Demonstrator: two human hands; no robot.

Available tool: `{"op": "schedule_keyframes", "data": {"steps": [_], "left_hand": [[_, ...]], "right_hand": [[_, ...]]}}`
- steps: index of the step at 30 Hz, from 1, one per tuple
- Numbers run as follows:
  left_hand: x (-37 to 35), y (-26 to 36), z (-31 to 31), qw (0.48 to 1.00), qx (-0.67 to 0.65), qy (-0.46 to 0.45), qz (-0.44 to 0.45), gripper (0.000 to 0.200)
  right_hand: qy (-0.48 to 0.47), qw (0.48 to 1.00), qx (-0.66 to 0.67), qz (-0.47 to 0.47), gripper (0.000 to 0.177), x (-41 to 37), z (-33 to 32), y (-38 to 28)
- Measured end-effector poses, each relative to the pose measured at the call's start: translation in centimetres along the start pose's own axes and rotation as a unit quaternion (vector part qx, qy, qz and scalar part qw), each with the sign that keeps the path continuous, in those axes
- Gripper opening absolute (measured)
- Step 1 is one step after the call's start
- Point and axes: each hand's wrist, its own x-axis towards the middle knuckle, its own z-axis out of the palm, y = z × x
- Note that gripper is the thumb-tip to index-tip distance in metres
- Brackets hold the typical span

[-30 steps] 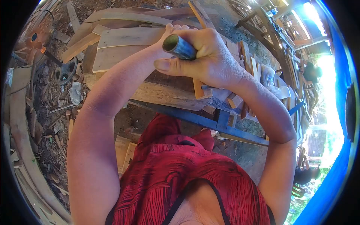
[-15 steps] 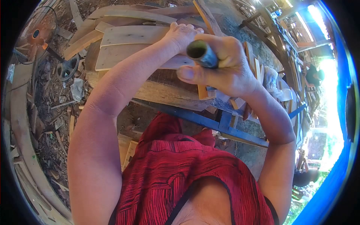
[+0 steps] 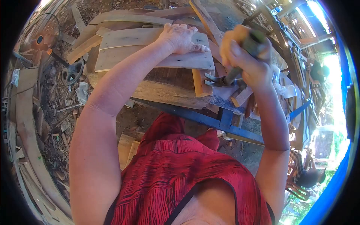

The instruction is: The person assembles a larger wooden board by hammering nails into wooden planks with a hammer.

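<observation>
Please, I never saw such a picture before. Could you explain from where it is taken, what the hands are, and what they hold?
One camera worn on a person's head took it, looking forward and down; the wide lens bends the edges. There is no machine, only the person's two bare hands. The left hand presses flat on a wooden plank that lies on a blue-framed workbench. The right hand grips a hammer by its handle; the clawed head is near the plank's end. More planks lie behind it, and a fan stands on the ground at the left.
</observation>
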Motion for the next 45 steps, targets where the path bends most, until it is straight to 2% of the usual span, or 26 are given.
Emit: {"op": "schedule_keyframes", "data": {"steps": [2, 4, 6, 10, 14, 16, 17, 20, 22, 24, 26, 27, 29, 30, 32, 33, 34, 35, 37, 40, 41, 43, 45], "left_hand": [[0.2, 0.0, 0.0, 1.000, 0.012, -0.006, -0.001, 0.082], [0.9, -0.6, 0.9, 1.000, 0.017, -0.018, -0.004, 0.071], [0.2, -1.7, 2.2, 1.000, 0.008, -0.006, 0.004, 0.069], [-1.4, -1.0, 1.0, 0.999, -0.019, 0.014, 0.034, 0.062], [-2.0, -0.5, -0.8, 0.998, -0.029, 0.008, 0.050, 0.056], [-1.5, -0.4, -1.1, 0.998, -0.027, 0.002, 0.049, 0.053], [0.5, -0.9, 1.0, 0.999, -0.019, 0.025, 0.031, 0.055], [0.4, -0.4, 0.6, 1.000, -0.005, -0.004, 0.002, 0.061], [0.3, -0.6, 0.7, 1.000, -0.018, 0.011, 0.003, 0.067], [0.4, -0.8, 0.6, 1.000, -0.020, -0.002, 0.025, 0.068], [0.5, -0.6, 0.8, 1.000, -0.018, -0.001, -0.001, 0.071], [0.9, -0.9, 1.2, 1.000, -0.006, 0.004, 0.015, 0.071], [1.1, -1.5, 2.3, 0.998, -0.005, 0.036, 0.057, 0.068], [0.5, -1.4, 2.4, 0.995, -0.015, 0.063, 0.082, 0.065], [0.5, -0.5, 1.6, 0.998, -0.032, 0.046, 0.008, 0.058], [0.0, -0.6, 1.8, 0.999, -0.030, 0.045, 0.010, 0.058], [-0.7, -0.9, 2.1, 0.995, -0.023, 0.087, 0.036, 0.062], [-1.0, -1.1, 2.3, 0.989, -0.017, 0.131, 0.063, 0.067], [-0.5, -1.2, 2.5, 0.991, -0.017, 0.115, 0.062, 0.070], [1.0, -1.4, 2.5, 0.997, -0.019, 0.058, 0.050, 0.078], [1.4, -1.5, 2.5, 0.998, -0.017, 0.037, 0.048, 0.080], [0.1, -0.3, 0.1, 1.000, -0.026, -0.004, 0.011, 0.091], [-0.1, -0.2, 0.3, 0.999, -0.035, 0.013, 0.008, 0.091]], "right_hand": [[-0.081, 0.990, -0.106, 0.044, 0.029, 1.1, 1.0, -0.5], [-0.132, 0.985, -0.106, 0.038, 0.029, 2.2, 3.3, -1.0], [-0.148, 0.980, -0.132, 0.023, 0.031, 2.8, 4.5, -0.3], [-0.180, 0.971, -0.157, -0.029, 0.036, 2.7, 5.2, -0.2], [-0.168, 0.974, -0.154, 0.002, 0.036, 3.3, 5.3, 0.0], [-0.199, 0.965, -0.164, -0.040, 0.032, 2.6, 5.3, -0.2], [-0.199, 0.966, -0.162, -0.037, 0.032, 2.3, 5.0, -0.5], [-0.215, 0.972, -0.096, -0.025, 0.029, 1.7, 3.9, -1.1], [-0.154, 0.987, 0.009, -0.034, 0.030, 1.3, 3.2, -0.9], [-0.141, 0.985, 0.017, -0.098, 0.028, 1.4, 2.9, -0.3], [-0.154, 0.987, 0.040, -0.005, 0.029, 1.4, 2.9, -0.9], [-0.151, 0.988, 0.042, -0.005, 0.029, 1.5, 3.1, -0.6], [-0.231, 0.960, -0.086, -0.130, 0.033, 1.8, 4.5, 0.0], [-0.228, 0.961, -0.085, -0.130, 0.033, 1.6, 5.4, 0.5], [-0.224, 0.930, -0.186, -0.224, 0.036, 0.9, 7.0, 1.7], [-0.215, 0.924, -0.211, -0.235, 0.034, 0.9, 7.3, 1.7], [-0.212, 0.925, -0.213, -0.235, 0.034, 1.1, 7.2, 1.4], [-0.158, 0.953, -0.199, -0.166, 0.033, 1.7, 6.9, 1.0], [-0.063, 0.989, -0.125, -0.050, 0.032, 2.6, 5.6, 1.2], [-0.071, 0.987, -0.145, -0.014, 0.032, 1.8, 4.6, 0.1], [-0.053, 0.993, -0.103, -0.029, 0.029, 1.4, 4.3, 0.2], [0.041, 0.988, -0.128, -0.078, 0.020, 0.8, 2.2, 1.7], [0.171, 0.984, 0.018, -0.051, 0.024, 0.7, -1.5, 2.8]]}}
